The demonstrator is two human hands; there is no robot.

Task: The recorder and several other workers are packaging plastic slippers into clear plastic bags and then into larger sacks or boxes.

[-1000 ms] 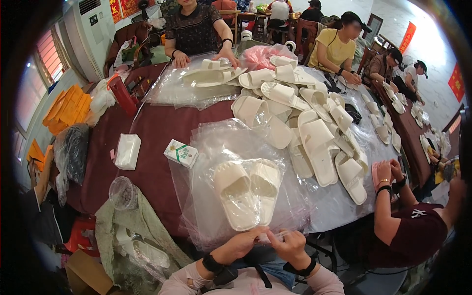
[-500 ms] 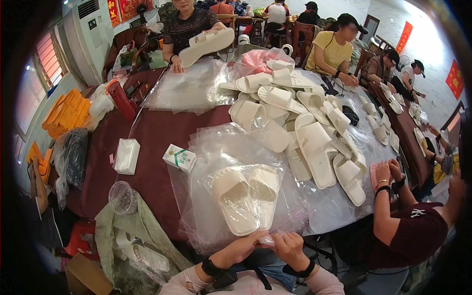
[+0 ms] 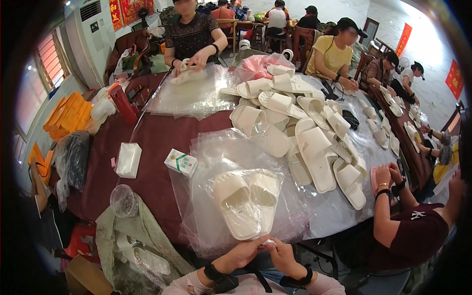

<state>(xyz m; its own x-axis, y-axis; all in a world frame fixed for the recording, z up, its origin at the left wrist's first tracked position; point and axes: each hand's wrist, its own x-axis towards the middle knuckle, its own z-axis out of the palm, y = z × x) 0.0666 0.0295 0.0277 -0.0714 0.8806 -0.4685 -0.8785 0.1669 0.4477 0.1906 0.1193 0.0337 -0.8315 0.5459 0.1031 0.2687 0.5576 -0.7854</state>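
Observation:
A pair of white slippers [image 3: 246, 199] lies inside a clear plastic bag [image 3: 275, 216] on the dark red table [image 3: 157, 137], right in front of me. My left hand [image 3: 243, 253] and my right hand [image 3: 280, 253] meet at the near end of that bag, fingers pinched on its open edge. Both wrists wear black bands. A stack of clear bags [image 3: 206, 162] lies under the packed pair.
A heap of loose white slippers [image 3: 305, 128] covers the table's right half. A person in a dark red shirt [image 3: 408, 231] sits at my right; across the table another person [image 3: 194, 37] handles slippers on plastic. A small green-and-white box [image 3: 181, 162] and a white packet [image 3: 129, 160] lie at left.
My hands stay at the bag's near edge and have drawn closer together. The person across the table lifted a pair of slippers and has lowered it onto the plastic.

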